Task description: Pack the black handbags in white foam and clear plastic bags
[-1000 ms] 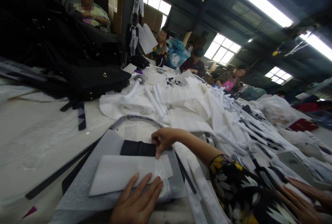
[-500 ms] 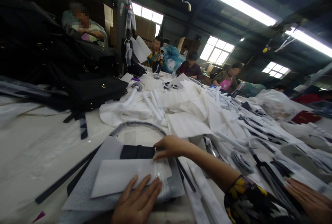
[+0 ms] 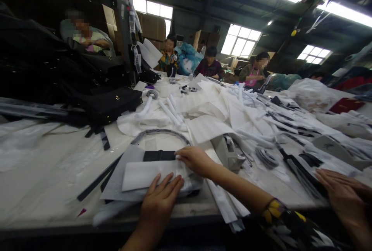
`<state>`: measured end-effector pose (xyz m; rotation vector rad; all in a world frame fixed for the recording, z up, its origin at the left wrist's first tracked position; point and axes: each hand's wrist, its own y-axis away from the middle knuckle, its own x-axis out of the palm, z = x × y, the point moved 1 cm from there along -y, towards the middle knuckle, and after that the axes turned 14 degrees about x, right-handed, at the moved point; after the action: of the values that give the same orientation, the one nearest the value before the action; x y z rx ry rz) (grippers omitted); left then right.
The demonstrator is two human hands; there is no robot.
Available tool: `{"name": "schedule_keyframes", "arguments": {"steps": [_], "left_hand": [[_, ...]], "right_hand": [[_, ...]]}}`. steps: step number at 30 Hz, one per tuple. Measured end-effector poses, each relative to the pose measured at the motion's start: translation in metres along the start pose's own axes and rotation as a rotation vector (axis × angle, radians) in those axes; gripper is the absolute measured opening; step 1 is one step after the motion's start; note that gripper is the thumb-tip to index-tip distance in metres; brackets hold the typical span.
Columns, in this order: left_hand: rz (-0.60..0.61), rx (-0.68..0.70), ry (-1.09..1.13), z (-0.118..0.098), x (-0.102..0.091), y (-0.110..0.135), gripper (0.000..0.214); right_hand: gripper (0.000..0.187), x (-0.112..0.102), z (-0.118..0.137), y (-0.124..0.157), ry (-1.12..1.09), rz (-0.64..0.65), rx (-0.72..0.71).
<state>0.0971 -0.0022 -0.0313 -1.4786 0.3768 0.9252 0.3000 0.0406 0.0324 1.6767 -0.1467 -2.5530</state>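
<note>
My left hand [image 3: 159, 200] lies with its fingers stretched out on a folded white foam sheet [image 3: 136, 175] and the shiny clear plastic beside it. My right hand [image 3: 194, 160] has thumb and fingers drawn together at the right end of a black strap piece [image 3: 157, 155]; what is pinched there is too small to make out. Beneath the white sheet is a larger grey foam sheet [image 3: 116, 187], over a dark item mostly hidden, apparently a bag. A wrapped handle [image 3: 159, 132] arches behind it.
Black bags [image 3: 107, 102] are heaped on the left. White foam sheets [image 3: 209, 105] and tubes cover the middle of the table. A grey tape dispenser [image 3: 228, 154] stands to the right. A co-worker's hands [image 3: 340, 185] rest at far right; several people work behind.
The view has tilted and shifted, bringing the table's front edge into sight. My right hand's fingers have drawn closer together at the strap piece; my left hand stays flat on the sheet.
</note>
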Motion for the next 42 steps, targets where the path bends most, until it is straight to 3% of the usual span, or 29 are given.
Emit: {"name": "schedule_keyframes", "arguments": {"steps": [3,6,10,13,16,19,23,27,29,33,38,42], "left_hand": [[-0.035,0.016,0.064,-0.002,-0.007,-0.001,0.037],[0.005,0.096,0.154,0.003,-0.022,0.0,0.037],[0.082,0.21,0.049,0.031,-0.056,0.011,0.036],[0.236,0.232,-0.152,0.063,-0.077,0.027,0.045],[0.308,0.289,-0.204,0.085,-0.082,0.043,0.044],[0.303,0.285,-0.184,0.09,-0.075,0.054,0.043],[0.26,0.241,-0.178,0.085,-0.067,0.059,0.045],[0.229,0.246,-0.153,0.083,-0.068,0.059,0.047],[0.212,0.24,-0.125,0.084,-0.069,0.058,0.048],[0.198,0.225,-0.084,0.09,-0.066,0.061,0.049],[0.231,0.208,-0.129,0.097,-0.062,0.071,0.053],[0.152,0.118,-0.196,0.097,-0.063,0.077,0.058]], "right_hand": [[0.037,0.024,0.003,0.046,0.001,-0.127,-0.181],[0.045,0.041,-0.001,0.067,0.072,-0.213,-0.243],[0.049,0.044,-0.003,0.068,0.141,-0.247,-0.268],[0.049,0.043,-0.005,0.063,0.167,-0.273,-0.273],[0.046,0.041,-0.005,0.061,0.176,-0.295,-0.281],[0.039,0.041,0.005,0.073,0.135,-0.36,-0.297],[0.027,0.059,0.038,0.112,-0.203,-0.349,-0.213],[0.025,0.093,0.062,0.13,-0.943,-0.033,0.301],[0.027,0.101,0.066,0.128,-1.341,0.119,0.47],[0.028,0.097,0.072,0.122,-1.833,0.196,0.431],[0.025,0.092,0.094,0.116,-1.879,0.067,0.354],[0.029,0.089,0.115,0.108,-1.871,0.022,0.296]]}}
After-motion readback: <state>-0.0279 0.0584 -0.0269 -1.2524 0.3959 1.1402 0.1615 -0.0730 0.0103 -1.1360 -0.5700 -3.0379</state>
